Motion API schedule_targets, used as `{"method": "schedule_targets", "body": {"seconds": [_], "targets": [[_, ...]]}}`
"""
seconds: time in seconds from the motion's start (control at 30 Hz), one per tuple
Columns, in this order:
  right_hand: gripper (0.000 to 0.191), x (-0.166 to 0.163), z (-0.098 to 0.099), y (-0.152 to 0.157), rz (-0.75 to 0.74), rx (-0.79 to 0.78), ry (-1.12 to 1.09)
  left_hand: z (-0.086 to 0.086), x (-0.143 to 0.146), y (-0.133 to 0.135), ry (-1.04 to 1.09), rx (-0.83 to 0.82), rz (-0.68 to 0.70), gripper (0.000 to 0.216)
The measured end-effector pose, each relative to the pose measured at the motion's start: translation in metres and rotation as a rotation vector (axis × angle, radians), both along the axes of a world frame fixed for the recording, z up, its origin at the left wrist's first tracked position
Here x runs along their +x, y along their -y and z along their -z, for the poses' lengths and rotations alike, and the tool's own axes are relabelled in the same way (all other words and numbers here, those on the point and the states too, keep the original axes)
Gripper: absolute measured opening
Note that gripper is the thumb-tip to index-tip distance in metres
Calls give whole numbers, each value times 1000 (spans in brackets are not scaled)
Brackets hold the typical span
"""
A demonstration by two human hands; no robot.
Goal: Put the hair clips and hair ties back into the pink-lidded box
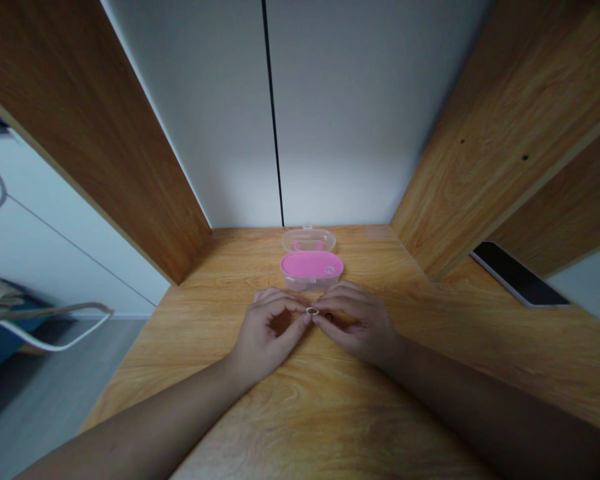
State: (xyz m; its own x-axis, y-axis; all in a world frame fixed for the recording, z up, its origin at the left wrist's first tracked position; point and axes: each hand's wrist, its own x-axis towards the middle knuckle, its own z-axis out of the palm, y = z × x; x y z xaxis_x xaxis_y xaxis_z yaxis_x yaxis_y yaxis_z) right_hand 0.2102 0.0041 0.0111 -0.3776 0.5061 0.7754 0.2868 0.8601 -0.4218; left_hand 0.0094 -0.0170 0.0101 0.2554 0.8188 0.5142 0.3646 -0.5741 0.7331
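Note:
A small pale ring (312,311) is pinched between the fingertips of both hands, just above the wooden table. My left hand (270,327) grips its left side with thumb and forefinger. My right hand (357,320) pinches the opposite side in the same way. Close to the right fingertips shows a small dark round thing (329,317), partly hidden by the fingers; I cannot tell whether it is held or lies on the table. Right behind my hands stands an oval case (305,265) with a pink top, a pale mark on it, and clear sides. Its clear lid (309,241) is flipped back.
Wooden panels rise on the left (105,120) and right (505,133), and a white panel (330,120) closes the back of the table (300,427). A dark-screened phone (517,273) lies at the right. Beyond the left edge, a white cable (60,345) hangs above the floor.

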Motion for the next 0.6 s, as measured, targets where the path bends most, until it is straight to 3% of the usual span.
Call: {"method": "schedule_targets", "body": {"seconds": [0.17, 0.47, 0.6], "targets": [[23, 1, -1, -1, 55, -66, -64, -1, 1, 0, 15, -8, -14, 8], [10, 7, 3, -19, 398, -224, -245, 3, 2, -2, -19, -34, -49, 8], [13, 10, 9, -30, 474, -331, -309, 5, 1, -2, -39, -50, -59, 7]]}}
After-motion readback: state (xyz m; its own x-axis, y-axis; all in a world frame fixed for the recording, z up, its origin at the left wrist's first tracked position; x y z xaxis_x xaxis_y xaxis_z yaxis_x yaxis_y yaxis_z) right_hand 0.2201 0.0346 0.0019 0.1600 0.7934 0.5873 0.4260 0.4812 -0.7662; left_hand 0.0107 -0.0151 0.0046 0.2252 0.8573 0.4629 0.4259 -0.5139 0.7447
